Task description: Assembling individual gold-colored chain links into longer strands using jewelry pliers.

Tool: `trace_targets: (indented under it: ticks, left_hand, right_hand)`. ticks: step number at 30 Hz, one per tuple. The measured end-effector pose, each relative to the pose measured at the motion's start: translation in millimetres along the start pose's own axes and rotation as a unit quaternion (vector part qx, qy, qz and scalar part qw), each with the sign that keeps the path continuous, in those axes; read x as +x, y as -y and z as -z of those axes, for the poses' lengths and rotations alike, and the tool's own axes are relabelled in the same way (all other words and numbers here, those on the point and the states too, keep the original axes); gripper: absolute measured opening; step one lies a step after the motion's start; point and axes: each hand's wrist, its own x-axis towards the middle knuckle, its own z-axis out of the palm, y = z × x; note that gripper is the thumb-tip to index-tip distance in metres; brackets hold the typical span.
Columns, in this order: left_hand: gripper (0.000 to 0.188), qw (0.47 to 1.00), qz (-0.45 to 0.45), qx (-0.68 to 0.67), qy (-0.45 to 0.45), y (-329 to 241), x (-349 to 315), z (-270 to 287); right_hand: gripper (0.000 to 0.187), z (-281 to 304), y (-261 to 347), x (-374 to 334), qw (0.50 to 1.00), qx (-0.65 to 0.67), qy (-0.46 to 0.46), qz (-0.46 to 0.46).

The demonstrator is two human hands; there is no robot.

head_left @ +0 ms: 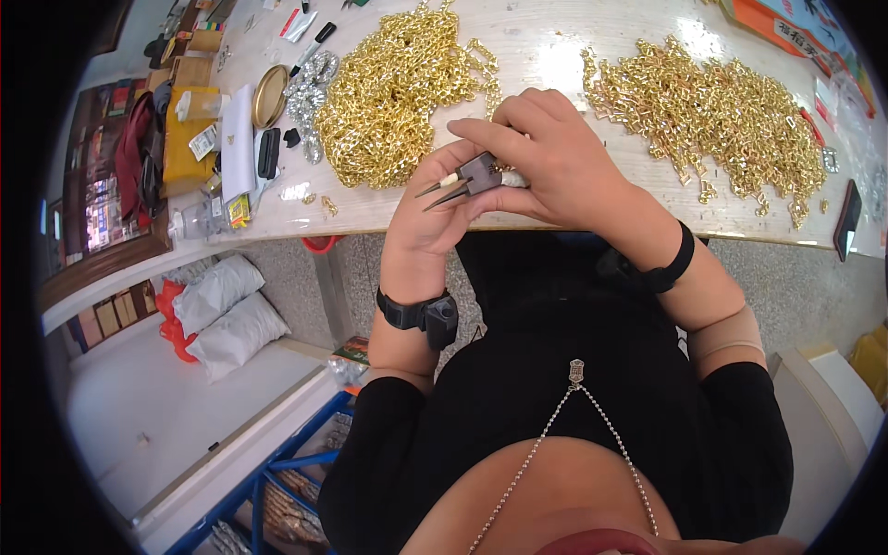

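My right hand (560, 157) is closed round the wrapped handles of a pair of needle-nose pliers (478, 174). Their two slim jaws stand apart and point to the left, in front of my left palm. My left hand (430, 208) meets the right one at the table's near edge. Its fingers are bent and partly covered by the pliers and the right hand, so what they pinch is hidden. Just beyond my left hand lies a big heap of gold-coloured chain (398, 92). Farther right is a flatter pile of gold-coloured chain links (717, 120).
Silver chain (313, 97), a round gold tin lid (271, 96), a black marker (314, 48) and a black case (268, 153) lie on the left. A phone (846, 220) rests at the right edge. White sacks (231, 319) sit on a lower surface at left, beside a blue rack (264, 472).
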Motion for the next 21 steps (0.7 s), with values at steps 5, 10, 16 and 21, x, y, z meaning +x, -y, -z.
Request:
trace_targets:
  ticks: [5, 10, 16, 21]
  left_hand:
    - [0.036, 0.994, 0.067, -0.085, 0.013, 8.4, -5.0, 11.7]
    - [0.031, 0.993, 0.053, -0.094, 0.036, 13.5, -4.1, 18.0]
    - [0.020, 0.999, 0.036, 0.013, -0.027, 8.5, 5.7, 13.1]
    - [0.018, 0.998, -0.001, 0.039, -0.046, 7.2, 8.2, 10.2]
  right_hand:
    - [0.056, 10.9, 3.3, -6.1, 0.992, 0.014, 0.118, -0.031]
    - [0.055, 8.1, 0.4, -14.5, 0.979, 0.022, 0.182, -0.085]
    - [0.040, -5.7, 4.7, -21.6, 0.954, 0.182, 0.053, -0.230]
    - [0.029, 6.3, 1.8, -26.8, 0.922, 0.211, 0.075, -0.317]
